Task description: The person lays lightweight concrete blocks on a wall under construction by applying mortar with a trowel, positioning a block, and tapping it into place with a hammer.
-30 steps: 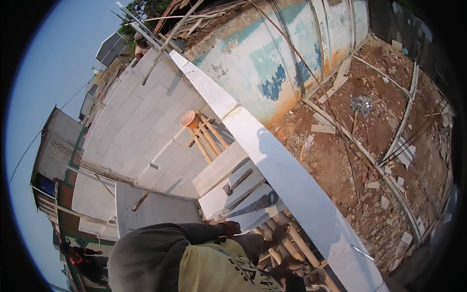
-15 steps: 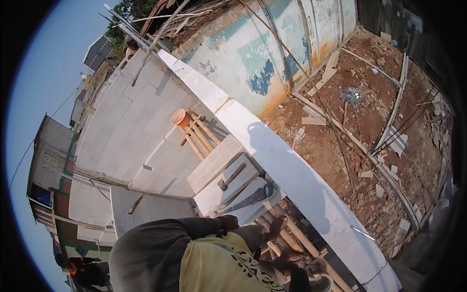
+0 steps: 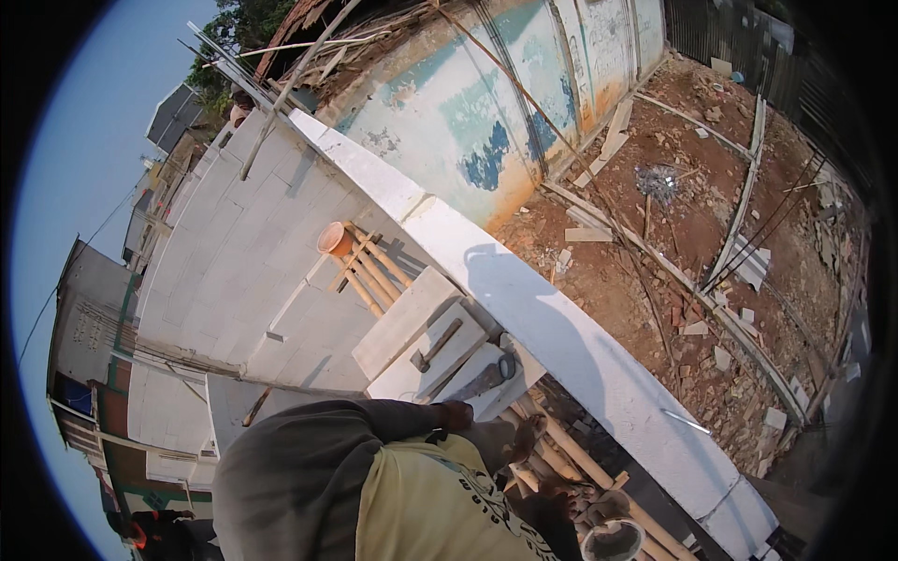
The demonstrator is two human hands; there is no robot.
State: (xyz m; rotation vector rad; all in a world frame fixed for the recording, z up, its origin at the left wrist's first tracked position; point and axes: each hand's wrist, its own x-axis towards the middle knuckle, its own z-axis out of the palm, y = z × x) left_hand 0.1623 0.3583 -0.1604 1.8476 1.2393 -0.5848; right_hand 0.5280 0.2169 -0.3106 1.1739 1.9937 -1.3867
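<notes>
My left hand (image 3: 456, 414), at the end of a grey sleeve, lies beside the blade of a handsaw (image 3: 485, 379). Its fingers are too dark and small to read. The saw rests on pale blocks (image 3: 393, 351), with a hammer (image 3: 437, 346) farther left. Lower right, my right hand (image 3: 558, 507) is in shadow near a round bucket (image 3: 638, 540) with a pale rim; its fingers are hard to make out. My bare foot (image 3: 528, 433) is on bamboo poles (image 3: 561, 435). Close on the right runs the white top of a block wall (image 3: 552, 318).
An orange bucket (image 3: 334, 239) stands on bamboo poles farther off. Beyond the wall lies rubble-strewn red soil (image 3: 692, 280) with planks, beside a peeling blue-and-white wall (image 3: 486, 122). One person (image 3: 150, 528) is at lower left, another (image 3: 241, 105) at the wall's far end.
The view has shifted slightly, so the scene sits a little farther left. More of the pale-rimmed bucket shows. The saw and hammer still lie on the blocks.
</notes>
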